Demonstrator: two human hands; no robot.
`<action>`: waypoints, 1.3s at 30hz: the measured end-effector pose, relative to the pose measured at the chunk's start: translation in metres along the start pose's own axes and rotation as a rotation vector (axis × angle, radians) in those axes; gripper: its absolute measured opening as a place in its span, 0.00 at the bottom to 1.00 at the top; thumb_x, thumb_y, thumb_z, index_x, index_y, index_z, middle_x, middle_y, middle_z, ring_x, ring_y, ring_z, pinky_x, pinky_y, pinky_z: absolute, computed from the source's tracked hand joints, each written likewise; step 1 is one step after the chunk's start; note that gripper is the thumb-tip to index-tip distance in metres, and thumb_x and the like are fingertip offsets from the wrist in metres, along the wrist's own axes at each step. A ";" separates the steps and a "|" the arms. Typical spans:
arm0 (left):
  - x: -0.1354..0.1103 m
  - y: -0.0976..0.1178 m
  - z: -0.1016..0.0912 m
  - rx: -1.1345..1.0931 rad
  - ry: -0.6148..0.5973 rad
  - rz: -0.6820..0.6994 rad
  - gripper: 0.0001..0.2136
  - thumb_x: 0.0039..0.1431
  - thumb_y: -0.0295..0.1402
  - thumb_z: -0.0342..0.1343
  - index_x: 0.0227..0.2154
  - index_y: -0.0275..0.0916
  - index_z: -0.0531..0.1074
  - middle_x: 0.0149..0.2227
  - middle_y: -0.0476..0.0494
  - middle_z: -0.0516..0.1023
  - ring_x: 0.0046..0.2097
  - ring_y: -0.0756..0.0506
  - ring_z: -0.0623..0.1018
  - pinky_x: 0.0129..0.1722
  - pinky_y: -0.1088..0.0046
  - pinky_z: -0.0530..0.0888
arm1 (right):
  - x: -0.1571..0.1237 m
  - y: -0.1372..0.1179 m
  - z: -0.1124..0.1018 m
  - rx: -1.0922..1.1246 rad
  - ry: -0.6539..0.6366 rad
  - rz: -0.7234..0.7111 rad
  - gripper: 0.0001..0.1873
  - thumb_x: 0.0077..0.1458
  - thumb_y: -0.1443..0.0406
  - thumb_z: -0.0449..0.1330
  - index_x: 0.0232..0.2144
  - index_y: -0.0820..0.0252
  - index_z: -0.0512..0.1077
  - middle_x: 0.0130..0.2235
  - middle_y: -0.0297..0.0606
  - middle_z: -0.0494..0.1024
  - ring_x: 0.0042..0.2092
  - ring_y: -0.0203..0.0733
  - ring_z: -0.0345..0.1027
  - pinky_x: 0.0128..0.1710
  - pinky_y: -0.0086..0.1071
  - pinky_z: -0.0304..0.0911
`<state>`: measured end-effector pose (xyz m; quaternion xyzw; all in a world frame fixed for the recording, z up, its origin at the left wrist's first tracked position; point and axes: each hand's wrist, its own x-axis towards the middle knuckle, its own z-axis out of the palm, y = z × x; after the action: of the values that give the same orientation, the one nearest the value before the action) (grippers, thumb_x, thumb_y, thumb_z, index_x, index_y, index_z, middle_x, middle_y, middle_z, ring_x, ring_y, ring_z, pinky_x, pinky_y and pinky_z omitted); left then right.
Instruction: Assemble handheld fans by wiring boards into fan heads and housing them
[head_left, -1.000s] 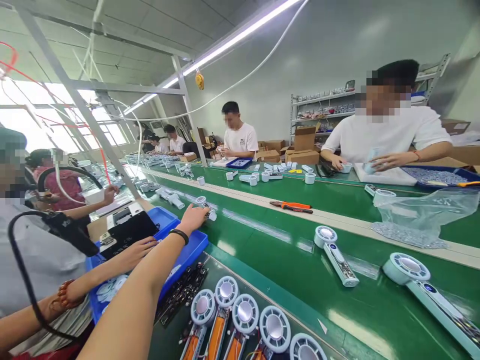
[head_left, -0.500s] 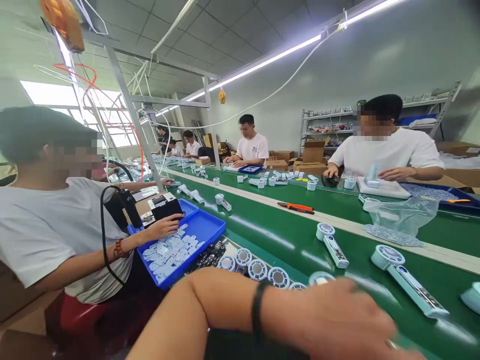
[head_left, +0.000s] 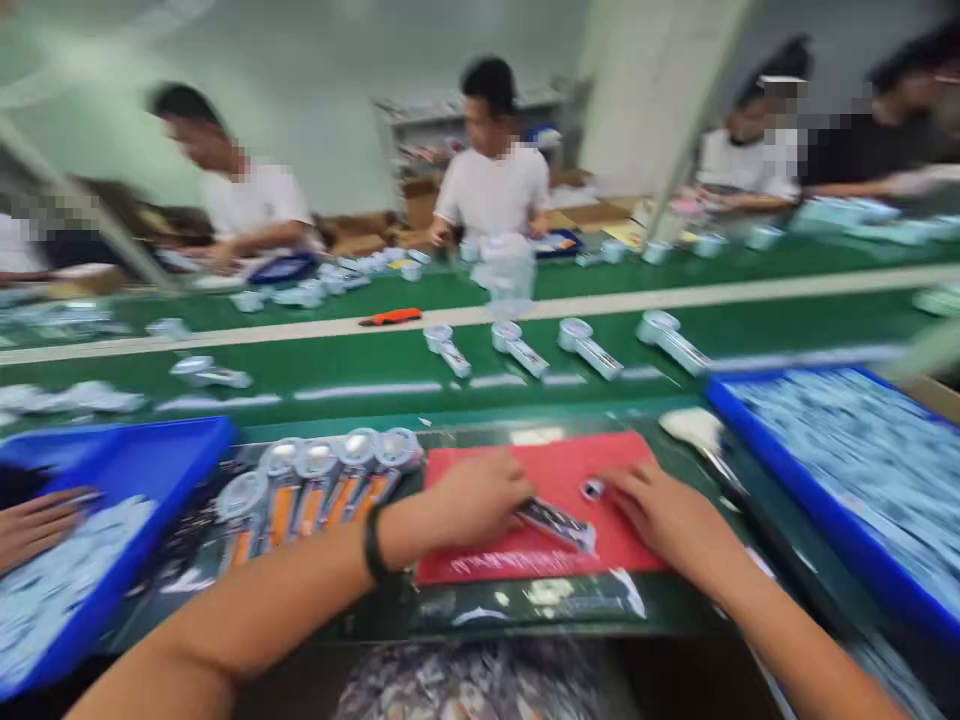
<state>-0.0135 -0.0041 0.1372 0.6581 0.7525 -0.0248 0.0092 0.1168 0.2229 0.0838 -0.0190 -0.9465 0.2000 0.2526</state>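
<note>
A red mat lies in front of me, with a pale blue handheld fan on it. My left hand is closed around the fan's head end, which it hides. The fan's handle points right, its dark inner parts showing. My right hand is over the mat's right side, thumb and fingertips closed at a small round part, dark in the middle with a pale rim. Motion blur hides its exact kind. Left of the mat, several handheld fans with orange strips in their handles lie in a row.
On the right stands a blue tray full of pale blue pieces; a white-ended object lies beside it. A co-worker's hand rests in the left blue tray. Fans and orange-handled pliers lie on the green conveyor belt.
The view has swung right and down to the red mat. My left hand, earlier stretched out over the bench by the belt, is now on a fan; my right hand has come into view.
</note>
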 end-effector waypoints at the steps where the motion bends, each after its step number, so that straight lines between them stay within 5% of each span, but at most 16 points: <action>1: 0.002 -0.006 0.003 -0.015 0.008 -0.022 0.04 0.61 0.34 0.61 0.38 0.42 0.76 0.40 0.42 0.81 0.42 0.42 0.79 0.42 0.66 0.77 | -0.010 0.004 -0.002 -0.060 -0.059 0.027 0.10 0.66 0.64 0.58 0.40 0.46 0.80 0.34 0.37 0.77 0.31 0.41 0.73 0.25 0.32 0.67; 8: 0.011 -0.032 0.023 -0.065 0.056 0.009 0.15 0.62 0.33 0.61 0.52 0.44 0.74 0.44 0.40 0.77 0.45 0.38 0.76 0.43 0.58 0.75 | 0.004 0.014 0.007 -0.098 -0.259 0.263 0.13 0.63 0.69 0.61 0.48 0.52 0.78 0.47 0.39 0.78 0.43 0.42 0.75 0.39 0.33 0.67; 13: 0.006 -0.035 0.028 -0.180 0.160 -0.013 0.18 0.61 0.36 0.61 0.54 0.45 0.73 0.49 0.39 0.77 0.49 0.37 0.76 0.49 0.55 0.76 | 0.006 -0.025 -0.002 0.125 -0.150 0.256 0.11 0.64 0.69 0.58 0.47 0.55 0.75 0.46 0.37 0.81 0.43 0.40 0.74 0.42 0.34 0.67; 18: -0.001 -0.034 0.027 -0.416 0.284 0.014 0.16 0.63 0.36 0.60 0.52 0.41 0.71 0.53 0.38 0.77 0.55 0.39 0.75 0.56 0.54 0.75 | -0.002 -0.061 0.011 0.190 -0.070 0.140 0.09 0.64 0.69 0.55 0.43 0.59 0.74 0.40 0.40 0.81 0.39 0.42 0.74 0.39 0.35 0.67; 24: -0.002 -0.025 0.028 -0.474 0.333 -0.008 0.17 0.65 0.35 0.57 0.55 0.42 0.70 0.53 0.38 0.78 0.56 0.39 0.76 0.56 0.52 0.75 | -0.008 -0.074 0.023 0.315 0.095 0.165 0.07 0.63 0.67 0.55 0.41 0.56 0.73 0.33 0.36 0.79 0.32 0.39 0.73 0.32 0.32 0.67; 28: -0.001 -0.021 0.030 -0.442 0.395 -0.005 0.13 0.67 0.36 0.55 0.53 0.42 0.72 0.53 0.37 0.78 0.60 0.36 0.73 0.61 0.46 0.70 | -0.012 -0.076 0.024 0.331 0.059 0.157 0.07 0.61 0.68 0.55 0.40 0.56 0.72 0.33 0.35 0.79 0.31 0.39 0.72 0.32 0.32 0.68; 33: 0.001 -0.023 0.033 -0.487 0.309 -0.001 0.07 0.68 0.30 0.51 0.41 0.42 0.75 0.43 0.43 0.81 0.51 0.40 0.77 0.54 0.55 0.74 | -0.010 -0.077 0.027 0.149 -0.065 0.125 0.07 0.65 0.66 0.53 0.40 0.56 0.72 0.33 0.38 0.78 0.35 0.47 0.73 0.35 0.41 0.66; 39: 0.009 -0.020 0.030 -0.518 0.121 -0.061 0.06 0.66 0.35 0.57 0.38 0.40 0.77 0.40 0.40 0.81 0.45 0.41 0.78 0.48 0.62 0.75 | -0.031 -0.055 0.047 0.182 -0.005 0.147 0.12 0.68 0.57 0.52 0.37 0.50 0.74 0.41 0.42 0.79 0.45 0.54 0.75 0.42 0.47 0.69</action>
<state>-0.0350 0.0006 0.1072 0.6113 0.7522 0.2076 0.1318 0.1243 0.1507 0.0538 -0.0651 -0.9209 0.3034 0.2357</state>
